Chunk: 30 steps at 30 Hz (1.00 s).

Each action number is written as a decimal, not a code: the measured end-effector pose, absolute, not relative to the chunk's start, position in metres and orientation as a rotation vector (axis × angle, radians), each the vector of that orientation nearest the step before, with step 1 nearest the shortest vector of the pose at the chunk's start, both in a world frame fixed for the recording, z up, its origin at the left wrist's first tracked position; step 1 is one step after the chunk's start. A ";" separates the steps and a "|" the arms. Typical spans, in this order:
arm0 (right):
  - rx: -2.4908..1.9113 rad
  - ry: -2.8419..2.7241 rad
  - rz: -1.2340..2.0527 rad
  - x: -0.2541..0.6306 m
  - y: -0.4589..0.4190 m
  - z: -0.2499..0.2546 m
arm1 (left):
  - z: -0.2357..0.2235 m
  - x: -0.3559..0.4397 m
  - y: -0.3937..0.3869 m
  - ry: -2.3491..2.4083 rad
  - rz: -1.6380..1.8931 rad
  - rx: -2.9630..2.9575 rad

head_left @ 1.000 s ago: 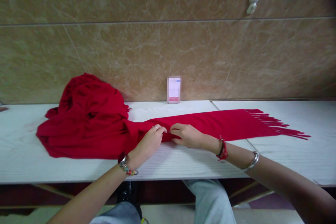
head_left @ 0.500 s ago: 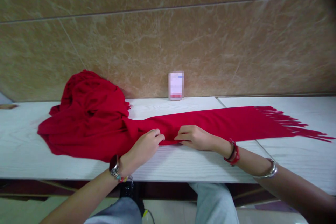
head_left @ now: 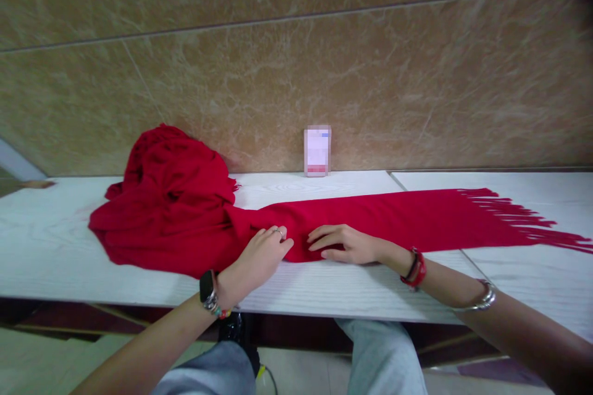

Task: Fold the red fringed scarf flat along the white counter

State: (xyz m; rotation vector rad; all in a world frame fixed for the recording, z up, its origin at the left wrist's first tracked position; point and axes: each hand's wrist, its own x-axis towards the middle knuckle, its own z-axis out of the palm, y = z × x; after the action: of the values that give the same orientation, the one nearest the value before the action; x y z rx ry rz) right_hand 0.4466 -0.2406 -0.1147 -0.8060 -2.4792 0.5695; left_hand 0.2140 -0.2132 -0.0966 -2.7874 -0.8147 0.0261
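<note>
A red fringed scarf lies along the white table, its right part flat and folded into a strip, the fringe at the far right. Its left part is a loose, crumpled heap. My left hand is closed on the strip beside the heap, fingers curled and the thumb near the front edge; the fingertips are partly hidden. Just to the right, my right hand rests on the strip with its fingers apart and nothing gripped between them.
A phone with a blurred screen leans upright against the brown marbled wall. The white table has a seam to the right. My knees are below its front edge.
My right hand has opened from a pinch at the scarf's front edge, its fingers now spread over the cloth. My left hand stays on the scarf. The whole view has shifted slightly.
</note>
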 end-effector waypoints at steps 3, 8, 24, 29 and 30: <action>-0.930 -2.269 0.473 0.451 -0.234 -0.117 | -0.103 0.209 -0.214 -0.769 0.007 -2.818; -1.261 -2.257 0.198 0.462 -0.222 -0.128 | -0.108 0.205 -0.211 -0.734 0.023 -2.853; -1.421 -2.289 0.080 0.460 -0.193 -0.122 | -0.098 0.224 -0.199 -0.582 0.056 -3.130; -1.624 -2.385 0.099 0.430 -0.141 -0.096 | -0.110 0.216 -0.204 -0.675 0.095 -3.137; -1.655 -2.429 0.134 0.423 -0.132 -0.092 | -0.111 0.214 -0.204 -0.692 0.099 -3.137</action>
State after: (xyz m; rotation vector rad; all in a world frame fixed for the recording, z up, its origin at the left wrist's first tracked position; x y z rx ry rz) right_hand 0.4235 -0.1319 -0.0923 -1.6546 -2.4289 0.1336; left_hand 0.2143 -0.2041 -0.1114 -3.1367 -0.6922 0.0993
